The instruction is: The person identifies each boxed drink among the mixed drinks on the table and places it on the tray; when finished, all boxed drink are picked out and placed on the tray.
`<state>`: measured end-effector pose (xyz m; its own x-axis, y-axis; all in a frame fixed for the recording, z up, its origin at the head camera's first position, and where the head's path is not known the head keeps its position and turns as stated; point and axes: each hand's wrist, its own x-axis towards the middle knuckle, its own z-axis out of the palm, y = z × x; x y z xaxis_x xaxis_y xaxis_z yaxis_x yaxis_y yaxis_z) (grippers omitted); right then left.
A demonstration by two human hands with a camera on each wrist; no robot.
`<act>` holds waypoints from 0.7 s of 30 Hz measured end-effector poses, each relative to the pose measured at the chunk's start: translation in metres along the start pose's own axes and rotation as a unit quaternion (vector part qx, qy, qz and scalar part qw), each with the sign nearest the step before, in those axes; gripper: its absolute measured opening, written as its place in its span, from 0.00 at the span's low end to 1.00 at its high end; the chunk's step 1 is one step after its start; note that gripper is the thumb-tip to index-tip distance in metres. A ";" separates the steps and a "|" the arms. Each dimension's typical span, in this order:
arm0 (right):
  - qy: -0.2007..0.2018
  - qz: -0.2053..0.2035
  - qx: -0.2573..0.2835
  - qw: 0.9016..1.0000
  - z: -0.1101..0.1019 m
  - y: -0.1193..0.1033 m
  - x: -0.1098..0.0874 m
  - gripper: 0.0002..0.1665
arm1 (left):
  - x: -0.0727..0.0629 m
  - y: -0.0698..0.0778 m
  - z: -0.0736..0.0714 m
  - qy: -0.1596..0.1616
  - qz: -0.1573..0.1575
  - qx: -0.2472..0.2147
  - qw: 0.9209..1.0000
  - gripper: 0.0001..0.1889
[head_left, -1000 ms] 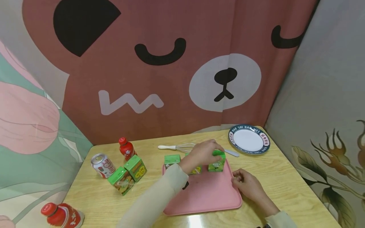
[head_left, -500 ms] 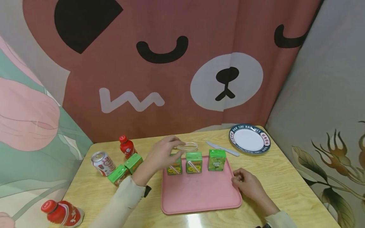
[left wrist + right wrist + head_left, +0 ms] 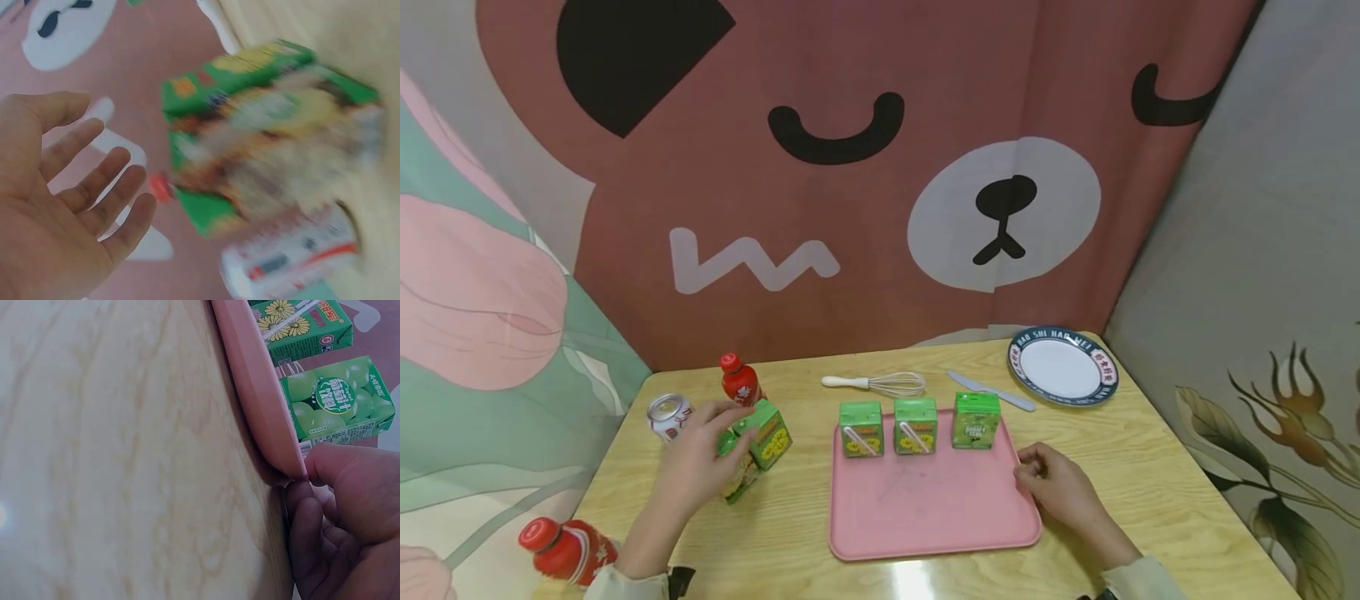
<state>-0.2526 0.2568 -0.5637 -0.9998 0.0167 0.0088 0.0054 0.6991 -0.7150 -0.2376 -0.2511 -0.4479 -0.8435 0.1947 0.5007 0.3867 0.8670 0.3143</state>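
My left hand (image 3: pixel 696 458) is over two green drink cartons left of the tray. In the left wrist view its fingers (image 3: pixel 115 178) are spread and loosely bent, apart from the blurred nearer carton (image 3: pixel 269 131). The other carton (image 3: pixel 772 437) stands just right of the hand. My right hand (image 3: pixel 1060 487) pinches the right rim of a pink tray (image 3: pixel 936 517) between thumb and fingers, as the right wrist view shows. Along the tray's back edge stand two flower-printed drink cartons (image 3: pixel 915 427) and a green grape juice carton (image 3: pixel 976 421).
A cola can (image 3: pixel 668 414) and a small red-capped bottle (image 3: pixel 741 379) stand behind the left hand. Another red bottle (image 3: pixel 568 550) is at the front left. Behind the tray lie a whisk (image 3: pixel 872 383), a knife (image 3: pixel 992 390) and a rimmed plate (image 3: pixel 1063 367).
The left hand has moved from the grape juice carton across the left carton on the tray to the loose cartons at left. The right hand stays on the tray rim.
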 end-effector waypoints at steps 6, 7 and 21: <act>0.000 -0.003 -0.002 1.000 0.000 0.001 0.001 0.14 | -0.029 -0.021 -0.004 0.003 -0.046 0.003 0.999 0.18; 0.000 -0.003 -0.002 1.000 0.000 0.002 0.001 0.14 | -0.032 -0.023 -0.004 0.000 -0.053 0.002 0.999 0.19; 0.002 -0.013 -0.008 1.000 0.001 0.003 0.002 0.14 | -0.044 -0.043 0.006 -0.038 -0.111 -0.035 0.993 0.21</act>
<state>-0.2545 0.2583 -0.5662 -0.9996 0.0012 0.0287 -0.0193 0.7111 -0.7029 -0.2191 -0.2945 -0.4881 -0.9353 0.0392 0.3516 0.2115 0.8588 0.4667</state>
